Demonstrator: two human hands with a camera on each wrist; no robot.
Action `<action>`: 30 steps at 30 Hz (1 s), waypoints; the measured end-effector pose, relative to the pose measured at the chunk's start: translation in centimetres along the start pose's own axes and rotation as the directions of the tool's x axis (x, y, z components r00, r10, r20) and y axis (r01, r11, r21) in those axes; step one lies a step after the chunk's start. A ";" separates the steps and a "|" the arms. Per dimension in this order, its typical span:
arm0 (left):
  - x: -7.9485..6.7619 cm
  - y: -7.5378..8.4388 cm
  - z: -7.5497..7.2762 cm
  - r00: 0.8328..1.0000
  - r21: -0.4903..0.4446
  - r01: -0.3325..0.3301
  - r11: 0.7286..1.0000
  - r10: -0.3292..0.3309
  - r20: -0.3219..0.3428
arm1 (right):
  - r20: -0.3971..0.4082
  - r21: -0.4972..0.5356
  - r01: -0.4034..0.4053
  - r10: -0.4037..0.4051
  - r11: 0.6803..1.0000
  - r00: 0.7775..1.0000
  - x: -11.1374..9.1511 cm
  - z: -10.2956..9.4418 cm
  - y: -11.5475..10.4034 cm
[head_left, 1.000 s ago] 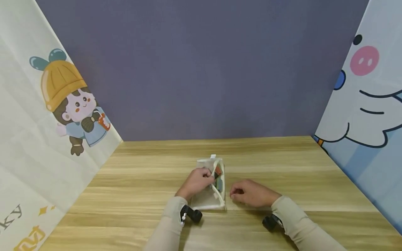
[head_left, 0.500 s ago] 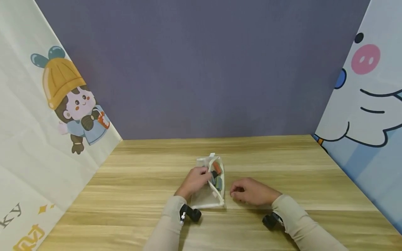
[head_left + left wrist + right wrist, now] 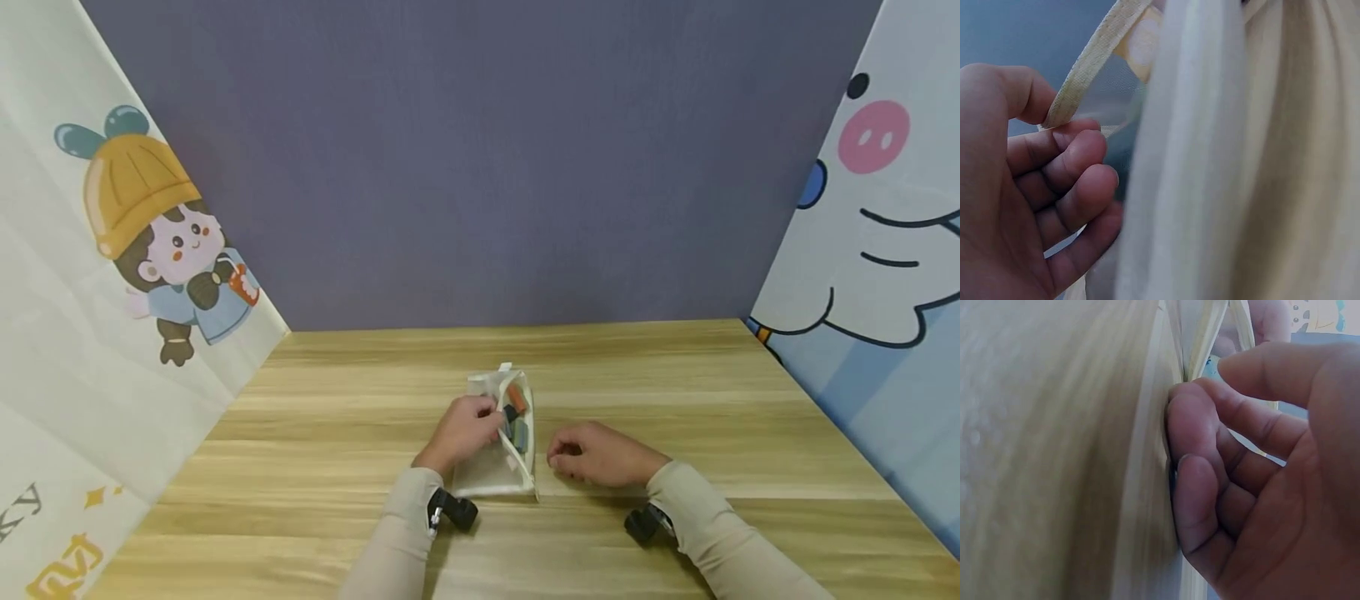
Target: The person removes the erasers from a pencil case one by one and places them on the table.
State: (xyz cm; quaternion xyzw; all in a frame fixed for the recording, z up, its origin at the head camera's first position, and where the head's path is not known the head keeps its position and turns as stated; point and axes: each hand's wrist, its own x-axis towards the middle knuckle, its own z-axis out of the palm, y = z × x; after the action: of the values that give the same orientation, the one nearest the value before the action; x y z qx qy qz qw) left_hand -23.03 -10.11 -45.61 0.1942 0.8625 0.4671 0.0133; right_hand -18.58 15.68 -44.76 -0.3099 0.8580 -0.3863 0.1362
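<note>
A pale, see-through zip pouch lies on the table with its mouth parted. Inside it show an orange piece, a black piece and a green-grey piece, too small to identify. My left hand pinches the pouch's near lip; in the left wrist view the cream edge band sits between thumb and index finger. To the pouch's right, my right hand rests on the table with fingers loosely curled, holding nothing. The right wrist view shows its fingertips against the tabletop.
The wood-grain table extends around the pouch. A grey-purple panel rises at its back edge, with printed cloths at the left and right. A small black camera is strapped to each wrist.
The left hand has drawn the pouch's lip slightly left, so the mouth is wider and the black piece shows more clearly. The right hand has hardly moved.
</note>
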 end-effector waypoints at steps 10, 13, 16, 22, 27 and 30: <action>-0.5 -0.1 -0.2 0.999 0.004 0.012 1.000 -0.011 -0.051 | -0.002 -0.016 0.004 -0.004 1.000 1.000 0.0 -0.2 -0.2; -0.6 -0.2 -0.2 0.998 0.009 0.004 1.000 -0.004 -0.057 | 0.001 -0.017 0.012 -0.012 1.000 1.000 -0.1 -0.2 -0.2; -0.6 -0.1 -0.2 0.998 -0.021 0.018 1.000 -0.019 -0.059 | -0.002 -0.013 0.015 -0.015 1.000 1.000 -0.2 -0.2 -0.2; -0.5 -0.3 -0.4 0.997 -0.071 0.041 0.997 -0.045 -0.065 | -0.010 -0.004 0.003 -0.003 1.000 1.000 -0.3 -0.2 -0.2; -0.7 -0.7 -0.9 0.997 -0.086 0.065 0.994 -0.068 -0.038 | -0.008 0.025 0.000 0.000 1.000 1.000 -0.2 -0.2 -0.3; -0.8 -0.9 -1.2 0.997 -0.084 0.068 0.994 -0.070 -0.022 | -0.010 0.032 -0.010 0.010 0.999 1.000 0.0 -0.1 -0.3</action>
State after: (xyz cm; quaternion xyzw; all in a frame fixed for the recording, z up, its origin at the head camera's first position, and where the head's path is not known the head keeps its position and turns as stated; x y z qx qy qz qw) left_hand -22.85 -11.77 -45.79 0.1578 0.8487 0.5040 0.0270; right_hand -18.47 15.63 -44.51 -0.3014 0.8539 -0.4010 0.1389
